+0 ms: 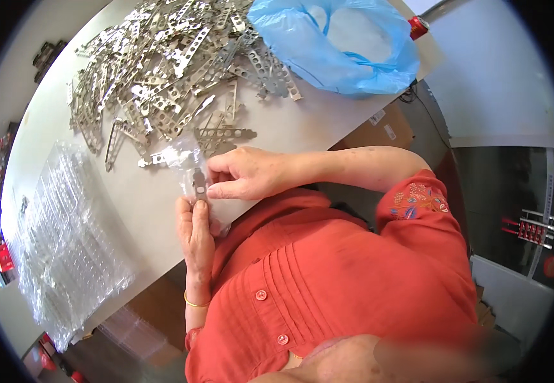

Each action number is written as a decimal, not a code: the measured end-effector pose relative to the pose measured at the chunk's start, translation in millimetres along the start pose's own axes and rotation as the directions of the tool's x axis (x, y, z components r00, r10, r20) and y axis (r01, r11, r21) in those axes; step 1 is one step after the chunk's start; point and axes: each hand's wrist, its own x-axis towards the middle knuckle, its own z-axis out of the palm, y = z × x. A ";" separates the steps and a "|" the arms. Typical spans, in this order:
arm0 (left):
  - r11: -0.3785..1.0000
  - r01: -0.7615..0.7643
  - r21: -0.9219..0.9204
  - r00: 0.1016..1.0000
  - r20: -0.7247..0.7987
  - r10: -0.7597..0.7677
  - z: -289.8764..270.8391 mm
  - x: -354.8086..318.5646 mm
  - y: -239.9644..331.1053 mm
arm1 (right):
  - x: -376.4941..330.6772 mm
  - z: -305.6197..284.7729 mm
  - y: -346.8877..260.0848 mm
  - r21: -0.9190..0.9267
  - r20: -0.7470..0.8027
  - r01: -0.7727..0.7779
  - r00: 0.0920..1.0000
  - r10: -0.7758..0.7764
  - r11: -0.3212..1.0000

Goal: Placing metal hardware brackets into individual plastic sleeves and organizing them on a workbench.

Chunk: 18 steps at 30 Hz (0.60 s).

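At the near edge of the table, my left hand (194,235) pinches a small clear plastic bag (218,216) with a flat metal bracket (198,180) in it. The thumb presses on the bracket's lower end. My right hand (248,173) is closed against the bag's right side, thumb and fingers bent around the film; the fingertips are partly hidden. Just beyond both hands spreads a large heap of silvery metal brackets (156,83) with round holes. One loose bracket (226,133) lies nearest the right hand.
A stack of clear plastic bags (73,236) covers the table's left side. At the far right lies an open blue plastic bag (302,57). A cardboard box (379,131) stands below the table (143,217) on the right; a red object (418,27) sits near the far corner.
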 end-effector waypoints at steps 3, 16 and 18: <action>0.999 0.041 -0.007 0.999 0.020 -0.041 -4.7 0.2 -2.8 | -0.4 1.9 0.2 0.167 0.069 -0.154 0.987 0.144 0.974; 0.993 0.064 -0.098 0.998 0.006 -0.064 1.3 2.6 -2.8 | -2.9 20.1 10.4 0.044 0.095 0.017 0.995 -0.021 0.999; 0.995 0.035 -0.091 0.998 0.053 -0.031 -2.7 1.6 0.1 | -1.9 17.3 6.5 0.186 0.179 -0.177 0.973 0.144 0.967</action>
